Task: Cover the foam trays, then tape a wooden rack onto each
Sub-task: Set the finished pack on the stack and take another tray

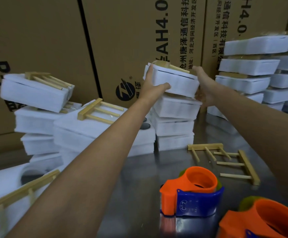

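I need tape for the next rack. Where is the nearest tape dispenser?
In the head view, the orange-and-blue tape dispenser sits on the metal table lower right of centre, just below two loose wooden racks.

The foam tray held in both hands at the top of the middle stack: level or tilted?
Tilted. The foam tray slopes down to the right between the left hand and right hand, wooden rack on top.
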`<state>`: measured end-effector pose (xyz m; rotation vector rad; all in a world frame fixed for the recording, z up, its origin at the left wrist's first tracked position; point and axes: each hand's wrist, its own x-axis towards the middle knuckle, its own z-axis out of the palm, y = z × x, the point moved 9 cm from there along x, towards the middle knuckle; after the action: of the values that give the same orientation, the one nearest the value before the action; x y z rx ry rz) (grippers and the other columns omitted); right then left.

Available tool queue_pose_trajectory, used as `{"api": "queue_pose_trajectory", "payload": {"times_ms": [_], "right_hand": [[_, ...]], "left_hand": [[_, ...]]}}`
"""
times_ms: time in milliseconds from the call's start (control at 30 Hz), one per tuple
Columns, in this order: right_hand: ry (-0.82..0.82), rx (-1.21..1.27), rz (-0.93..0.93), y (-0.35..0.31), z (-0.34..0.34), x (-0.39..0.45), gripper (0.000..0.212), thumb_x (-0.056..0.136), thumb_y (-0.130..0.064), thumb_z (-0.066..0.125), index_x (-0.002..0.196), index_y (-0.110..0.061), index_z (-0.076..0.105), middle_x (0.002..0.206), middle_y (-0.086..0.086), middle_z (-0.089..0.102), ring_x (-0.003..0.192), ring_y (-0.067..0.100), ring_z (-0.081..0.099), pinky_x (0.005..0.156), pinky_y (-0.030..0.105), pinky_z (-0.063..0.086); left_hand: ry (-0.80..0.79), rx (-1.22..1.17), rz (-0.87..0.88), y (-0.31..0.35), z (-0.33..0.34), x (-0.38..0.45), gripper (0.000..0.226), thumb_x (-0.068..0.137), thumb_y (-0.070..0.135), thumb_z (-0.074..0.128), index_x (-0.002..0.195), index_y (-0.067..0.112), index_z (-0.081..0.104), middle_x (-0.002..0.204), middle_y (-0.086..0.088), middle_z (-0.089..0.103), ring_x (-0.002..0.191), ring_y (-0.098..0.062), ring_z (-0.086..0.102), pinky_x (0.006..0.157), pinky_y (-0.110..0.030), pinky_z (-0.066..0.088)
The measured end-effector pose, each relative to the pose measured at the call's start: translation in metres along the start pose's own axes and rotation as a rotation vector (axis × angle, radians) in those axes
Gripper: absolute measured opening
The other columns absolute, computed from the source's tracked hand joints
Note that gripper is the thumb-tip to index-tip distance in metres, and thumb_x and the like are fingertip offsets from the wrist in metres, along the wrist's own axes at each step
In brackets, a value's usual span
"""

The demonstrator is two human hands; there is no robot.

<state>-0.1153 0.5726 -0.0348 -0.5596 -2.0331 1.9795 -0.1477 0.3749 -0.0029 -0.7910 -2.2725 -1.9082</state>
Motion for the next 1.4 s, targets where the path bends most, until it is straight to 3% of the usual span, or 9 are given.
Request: {"api": "queue_pose_trajectory", "payload": {"times_ms": [167,333,467,567,633,867,1100,1300,1400], "right_hand": [[0.069,-0.057,-0.038,-0.008,-0.007,-0.011,0.088,0.076,-0.076,0.047,0.146,-0.021,0.042,0.146,0.005,0.044,0.135,0.027,0.042,0.112,0.05,0.035],[0.371,-0.348,-0.407,-0.042,-0.013,-0.047,0.034,0.088,-0.052,0.046,0.093,-0.02,0.058,0.091,0.003,0.056,0.091,0.024,0.053,0.069,0.03,0.041],[0.42,-0.612,-0.764,-0.062,0.027,-0.102,0.037,0.089,-0.029,0.055,0.123,-0.013,0.059,0.12,0.009,0.057,0.118,0.026,0.048,0.093,0.036,0.044],[0.257,-0.594,-0.87,-0.056,0.076,-0.14,0.038,0.088,-0.017,0.058,0.126,-0.015,0.06,0.133,0.005,0.056,0.13,0.022,0.043,0.094,0.028,0.037],[0.151,-0.63,-0.875,-0.044,0.107,-0.157,0.036,0.088,-0.014,0.057,0.123,-0.015,0.061,0.132,0.003,0.058,0.127,0.022,0.045,0.092,0.028,0.037],[-0.03,-0.771,-0.654,0.035,0.165,-0.159,0.032,0.087,-0.012,0.058,0.12,-0.012,0.062,0.128,0.003,0.06,0.114,0.021,0.055,0.081,0.024,0.038],[-0.158,-1.153,-0.48,0.097,0.186,-0.103,0.063,0.088,-0.015,0.055,0.148,-0.024,0.04,0.154,0.007,0.037,0.138,0.032,0.034,0.107,0.039,0.038],[-0.177,-1.284,-0.445,0.113,0.217,-0.06,0.061,0.093,-0.041,0.053,0.148,-0.036,0.029,0.158,0.009,0.023,0.147,0.03,0.014,0.112,0.049,0.026],[-0.164,-1.348,-0.442,0.117,0.219,-0.047,0.07,0.089,-0.037,0.057,0.149,-0.036,0.021,0.156,0.007,0.025,0.146,0.029,0.016,0.113,0.05,0.024]], "left_hand": [[0.0,0.008,-0.025,0.005,-0.003,-0.01,0.089,0.086,0.016,0.068,0.156,0.04,0.019,0.135,0.01,0.037,0.123,-0.02,0.047,0.104,-0.045,0.048],[0.045,0.024,-0.039,0.005,-0.02,-0.028,0.087,0.088,0.013,0.065,0.158,0.031,0.017,0.131,0.011,0.037,0.108,-0.009,0.049,0.078,-0.019,0.041],[0.093,0.042,-0.076,0.006,-0.037,-0.059,0.085,0.089,0.021,0.066,0.158,0.029,0.017,0.14,0.006,0.045,0.127,-0.019,0.045,0.09,-0.026,0.039],[0.089,0.046,-0.073,0.012,-0.049,-0.097,0.075,0.092,0.02,0.062,0.155,0.03,0.022,0.107,0.019,0.043,0.094,-0.006,0.05,0.058,-0.012,0.043],[0.124,0.035,-0.079,0.01,-0.065,-0.126,0.062,0.093,0.017,0.059,0.148,0.031,0.033,0.094,0.024,0.042,0.076,0.003,0.052,0.043,-0.007,0.042],[0.01,0.104,-0.183,-0.074,-0.089,-0.213,0.029,0.093,0.005,0.051,0.085,0.026,0.069,0.084,0.002,0.074,0.075,-0.014,0.069,0.069,-0.025,0.053],[-0.059,0.336,-0.306,-0.126,-0.085,-0.202,0.038,0.093,0.007,0.048,0.127,0.018,0.059,0.083,0.004,0.062,0.072,-0.011,0.058,0.059,-0.013,0.045],[0.198,0.954,0.393,-0.032,-0.074,-0.205,0.011,0.09,0.019,0.058,0.099,0.015,0.064,0.094,-0.003,0.068,0.086,-0.024,0.063,0.062,-0.032,0.043],[0.104,1.229,0.566,-0.006,-0.076,-0.189,0.039,0.082,0.025,0.067,0.12,0.017,0.06,0.123,-0.008,0.057,0.115,-0.027,0.052,0.087,-0.037,0.041]]}}
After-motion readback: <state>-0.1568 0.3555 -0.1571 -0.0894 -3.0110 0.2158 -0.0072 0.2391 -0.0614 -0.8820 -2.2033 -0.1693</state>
